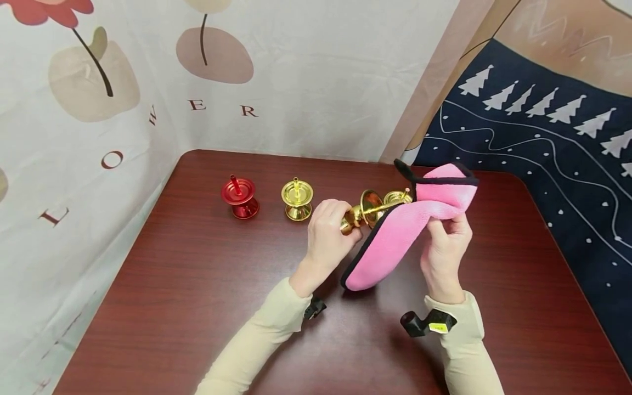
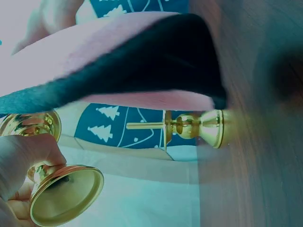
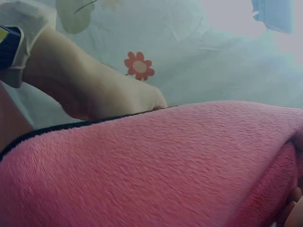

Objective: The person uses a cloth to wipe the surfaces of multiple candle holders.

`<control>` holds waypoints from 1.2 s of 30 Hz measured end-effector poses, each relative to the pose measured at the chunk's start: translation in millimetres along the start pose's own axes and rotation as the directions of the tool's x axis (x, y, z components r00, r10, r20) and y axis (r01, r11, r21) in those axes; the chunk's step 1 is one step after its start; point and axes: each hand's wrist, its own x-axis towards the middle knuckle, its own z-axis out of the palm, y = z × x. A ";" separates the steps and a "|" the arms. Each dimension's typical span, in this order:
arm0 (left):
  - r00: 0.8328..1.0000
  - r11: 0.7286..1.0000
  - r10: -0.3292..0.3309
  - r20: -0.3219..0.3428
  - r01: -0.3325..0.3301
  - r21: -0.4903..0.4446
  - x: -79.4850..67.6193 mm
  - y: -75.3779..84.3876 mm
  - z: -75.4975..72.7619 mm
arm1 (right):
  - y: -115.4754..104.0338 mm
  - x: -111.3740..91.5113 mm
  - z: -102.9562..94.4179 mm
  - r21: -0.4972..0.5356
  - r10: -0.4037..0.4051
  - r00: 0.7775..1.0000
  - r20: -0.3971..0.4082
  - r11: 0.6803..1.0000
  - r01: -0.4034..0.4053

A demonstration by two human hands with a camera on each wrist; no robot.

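1. Two bare hands are busy over a brown table.
2. The left hand has its fingers curled tight around the stem of a shiny gold candle holder. It holds it up off the table, tipped over on its side. The thin spike points to the right, toward the cloth.
3. The right hand pinches a soft pink cloth with a black edge. The thumb and fingers are closed on it. The cloth hangs in the air, with one long flap down and one part folded over at the top.
4. The cloth is right at the spike of the held candle holder. I cannot tell if they touch.
5. A second gold holder stands up straight on the table, behind the held one and partly hidden.
6. More to the left, a third gold holder stands on the table, with a red holder near it. Both are upright.
7. Behind the table hangs a white curtain with flowers and big letters.
8. On the right is a dark blue cloth with white trees.
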 end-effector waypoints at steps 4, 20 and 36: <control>1.000 1.000 -0.013 -0.026 0.013 -0.021 2.0 -1.0 -3.6 | 2.9 -4.4 -1.2 -0.015 0.138 0.988 0.076 0.990 -0.137; 0.993 0.994 0.109 -0.045 -0.107 0.030 8.5 -0.8 -12.9 | 15.0 -12.9 7.6 -0.064 0.179 0.965 0.190 0.983 -0.170; 0.993 0.982 -0.108 -0.046 0.099 -0.164 11.6 -4.2 -22.3 | 10.0 -14.3 5.9 -0.154 0.260 0.938 0.229 0.961 -0.229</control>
